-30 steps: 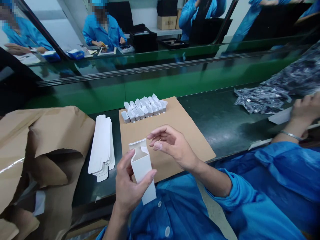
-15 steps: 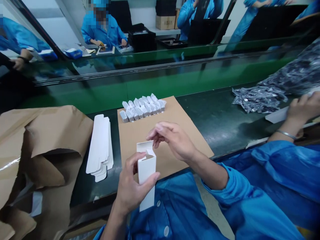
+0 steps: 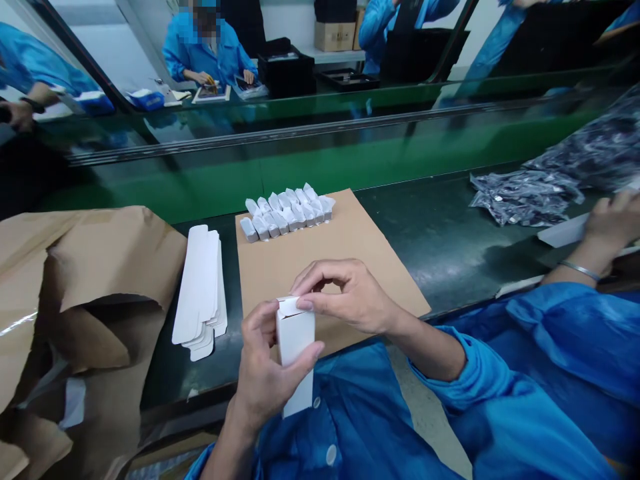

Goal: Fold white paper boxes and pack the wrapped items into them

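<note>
A narrow white carton (image 3: 296, 347) stands upright, slightly tilted, near my lap. My left hand (image 3: 267, 367) is wrapped round its sides, thumb across the front. At the carton's top, my right hand (image 3: 345, 293) pinches the end flap between thumb and fingers; the flap is folded over the opening. Whatever is inside the carton is hidden. Beyond my hands lies a sheet of brown cardboard (image 3: 365, 247). On its far part, small white wrapped pieces (image 3: 287, 212) stand close together in two rows.
Flat white cartons (image 3: 200, 287) lie stacked to the left, beside a large open brown cardboard box (image 3: 115, 267). Bagged dark items (image 3: 525, 193) are heaped at the right, near a co-worker's hand (image 3: 613, 223). A green barrier (image 3: 310, 160) runs behind the dark worktop (image 3: 425, 227); people work beyond it.
My right hand has come down onto the carton's top and now pinches the flap. The flap stood raised before and is now folded over. My left hand keeps its grip.
</note>
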Available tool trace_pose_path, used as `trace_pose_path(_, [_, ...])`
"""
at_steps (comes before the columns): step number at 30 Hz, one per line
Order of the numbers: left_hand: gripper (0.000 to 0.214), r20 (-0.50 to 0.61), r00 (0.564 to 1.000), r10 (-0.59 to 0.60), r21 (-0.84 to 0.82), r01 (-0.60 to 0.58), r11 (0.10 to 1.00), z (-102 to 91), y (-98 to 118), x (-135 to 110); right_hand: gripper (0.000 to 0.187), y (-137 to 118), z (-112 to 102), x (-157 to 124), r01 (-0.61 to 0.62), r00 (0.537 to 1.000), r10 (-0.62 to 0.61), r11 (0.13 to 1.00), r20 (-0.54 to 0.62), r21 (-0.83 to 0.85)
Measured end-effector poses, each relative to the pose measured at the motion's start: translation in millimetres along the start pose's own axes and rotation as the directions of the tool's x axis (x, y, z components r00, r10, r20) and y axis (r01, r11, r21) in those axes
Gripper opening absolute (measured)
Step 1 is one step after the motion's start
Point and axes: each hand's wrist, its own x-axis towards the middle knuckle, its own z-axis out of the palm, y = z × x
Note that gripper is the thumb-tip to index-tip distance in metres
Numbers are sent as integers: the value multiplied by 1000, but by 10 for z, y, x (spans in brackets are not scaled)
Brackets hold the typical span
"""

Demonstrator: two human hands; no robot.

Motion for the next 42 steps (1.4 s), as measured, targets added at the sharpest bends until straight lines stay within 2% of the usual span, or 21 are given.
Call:
trace_pose_path(3, [94, 30, 1000, 4, -19, -4, 1000, -1, 35, 29, 14, 28, -11, -10, 82, 997, -83, 994, -8, -73])
trace_pose_path(6, [102, 90, 996, -17, 52, 13, 999, -37, 89, 56, 9, 58, -24, -30, 165, 986, -164, 978, 21, -131])
trace_pose_path(9, [84, 103, 995, 3, 161, -20, 987, -91, 130, 76, 4, 93, -36, -61, 285, 958, -272, 941, 92, -183])
trace_pose_path(14, [62, 70, 995, 77, 120, -85, 989, -113, 131, 82, 13, 211, -16, -131, 506, 862, -475, 801, 175, -320])
trace_pose_path(17, [56, 87, 993, 75, 91, -82, 992, -70, 83, 42, 10, 305, 18, -175, 534, 840, -507, 713, 192, -454])
trace_pose_path(20, [47, 70, 996, 62, 77, -68, 995, -15, 32, -16, 10, 370, 60, -224, 534, 842, -483, 678, 240, -506])
trace_pose_path(22, [43, 25, 999, 40, 74, -41, 996, 9, 13, -26, 11, 379, 73, -244, 519, 853, -456, 681, 256, -517])
trace_pose_path(24, [44, -86, 996, -18, 54, 23, 998, 18, -10, 19, 16, 362, 29, -214, 469, 883, -390, 722, 260, -509])
trace_pose_path(26, [51, -210, 966, -154, -61, 145, 988, 15, -66, 124, 32, 334, -121, -87, 332, 943, -264, 768, 202, -548])
trace_pose_path(27, [54, -246, 939, -240, -153, 206, 966, 13, -115, 193, 37, 321, -243, 21, 233, 972, -188, 753, 139, -616])
trace_pose_path(29, [59, -258, 892, -372, -325, 282, 903, 15, -254, 340, 38, 316, -567, 319, 6, 996, -72, 623, -49, -782])
trace_pose_path(30, [60, -255, 883, -393, -358, 291, 887, 22, -334, 407, 38, 328, -748, 496, -93, 990, -43, 520, -134, -849])
trace_pose_path(31, [61, -267, 882, -389, -346, 289, 892, 32, -413, 462, 39, 353, -924, 677, -150, 983, -29, 458, -184, -876])
trace_pose_path(34, [73, -314, 891, -329, -208, 274, 939, 62, -570, 524, 56, 499, -1318, 1144, -163, 986, 38, 393, -161, -905])
trace_pose_path(36, [83, -348, 902, -257, -39, 260, 965, 41, -582, 480, 65, 630, -1420, 1312, -125, 991, 89, 376, -98, -918])
trace_pose_path(38, [83, -348, 933, -96, 239, 187, 953, -41, -555, 400, 61, 745, -1426, 1334, -108, 990, 119, 353, -70, -929])
trace_pose_path(39, [79, -295, 956, 13, 387, 107, 916, -105, -544, 358, 57, 785, -1412, 1294, -113, 989, 129, 338, -73, -934])
trace_pose_path(40, [73, -190, 974, 121, 503, -10, 864, -180, -542, 320, 53, 810, -1394, 1226, -122, 987, 139, 323, -80, -939])
trace_pose_path(41, [67, -43, 976, 213, 566, -152, 810, -262, -551, 289, 50, 819, -1379, 1136, -132, 984, 152, 308, -89, -942])
trace_pose_path(42, [63, 127, 950, 286, 580, -305, 756, -345, -568, 264, 51, 811, -1368, 1031, -139, 981, 168, 297, -91, -945])
